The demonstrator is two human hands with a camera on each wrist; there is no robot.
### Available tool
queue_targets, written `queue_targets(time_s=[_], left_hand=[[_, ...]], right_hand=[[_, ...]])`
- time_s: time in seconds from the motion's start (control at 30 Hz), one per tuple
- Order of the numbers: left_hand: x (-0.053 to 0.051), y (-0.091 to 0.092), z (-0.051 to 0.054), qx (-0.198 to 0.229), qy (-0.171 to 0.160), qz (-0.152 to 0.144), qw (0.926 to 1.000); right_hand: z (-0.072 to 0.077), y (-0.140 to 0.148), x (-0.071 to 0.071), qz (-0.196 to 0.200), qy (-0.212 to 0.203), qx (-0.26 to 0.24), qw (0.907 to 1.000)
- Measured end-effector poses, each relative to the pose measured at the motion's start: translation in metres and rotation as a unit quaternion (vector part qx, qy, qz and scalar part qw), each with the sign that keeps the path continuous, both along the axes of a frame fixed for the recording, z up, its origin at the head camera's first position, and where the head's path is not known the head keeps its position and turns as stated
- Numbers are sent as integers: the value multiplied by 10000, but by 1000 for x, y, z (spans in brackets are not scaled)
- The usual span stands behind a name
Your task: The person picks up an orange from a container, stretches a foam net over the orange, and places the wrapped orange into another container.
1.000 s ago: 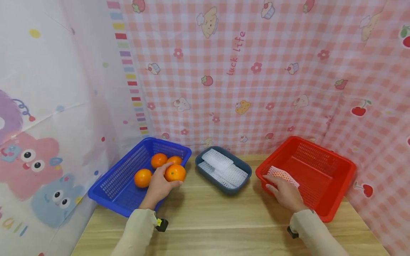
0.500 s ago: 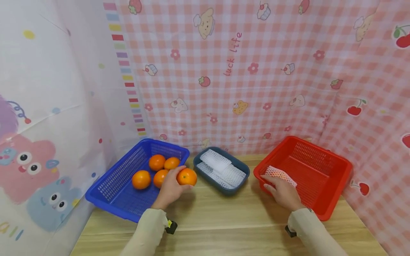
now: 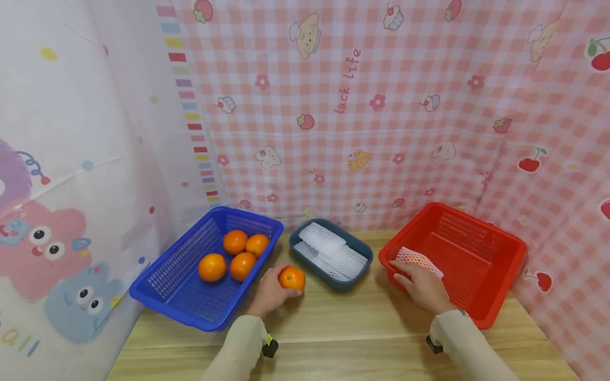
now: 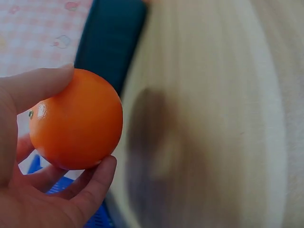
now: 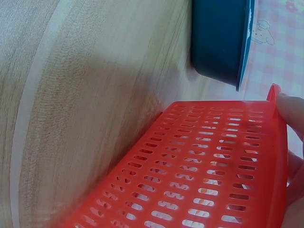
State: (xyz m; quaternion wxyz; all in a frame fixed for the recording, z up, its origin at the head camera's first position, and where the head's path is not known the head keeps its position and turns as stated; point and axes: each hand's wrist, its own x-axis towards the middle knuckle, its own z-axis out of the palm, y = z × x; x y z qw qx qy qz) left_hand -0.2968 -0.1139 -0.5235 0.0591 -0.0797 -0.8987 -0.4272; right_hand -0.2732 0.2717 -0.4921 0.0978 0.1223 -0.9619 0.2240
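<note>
My left hand (image 3: 272, 292) grips an orange (image 3: 292, 279) just right of the blue basket; in the left wrist view, thumb and fingers curl around the orange (image 4: 78, 121), above the wooden table. My right hand (image 3: 424, 288) holds the near-left rim of the red basket (image 3: 476, 312); the right wrist view shows the thumb (image 5: 290, 113) at the rim, with other fingers partly hidden behind it. Beside this hand, inside the basket, lies a foam fruit net (image 3: 419, 259) with a pinkish-orange tint. Whether it encloses a fruit is hard to tell.
Several oranges (image 3: 235, 242) lie in the blue basket (image 3: 178, 312) at left. Between the baskets stands a dark teal tray (image 3: 339, 286) with white foam nets (image 3: 329, 248) in it. Patterned cloth (image 3: 333, 132) hangs behind the wooden table (image 3: 329, 349).
My left hand has carried the orange out of the blue basket, right and down beside the teal tray. The right hand stays at the red basket's rim.
</note>
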Motion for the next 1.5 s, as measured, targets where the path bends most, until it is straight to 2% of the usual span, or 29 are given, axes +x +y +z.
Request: queue_targets(time_s=[0.1, 0.23, 0.6, 1.03, 1.17, 1.27, 1.33, 1.5], left_hand=[[1, 1, -7, 56, -108, -1, 9999], [0, 3, -10, 99, -145, 100, 9998], [-7, 8, -7, 39, -436, 323, 9985], [-10, 9, -9, 12, -478, 371, 9982], [-11, 9, -7, -114, -500, 394, 9979], [-9, 9, -1, -191, -400, 377, 9983], [-9, 9, 7, -171, -243, 338, 9990], [-9, 3, 37, 366, 228, 213, 9988]], right_hand=[[0, -1, 0, 19, -32, 5, 10000], [1, -2, 0, 38, -62, -23, 10000], [1, -3, -1, 103, -5, -71, 9999], [0, -5, -1, 84, -60, -50, 9999], [1, -5, -1, 72, -89, -64, 9999], [1, -4, 0, 70, -74, -47, 9999], [1, -3, 0, 56, -65, -23, 10000], [1, 0, 1, 45, -19, 22, 10000]])
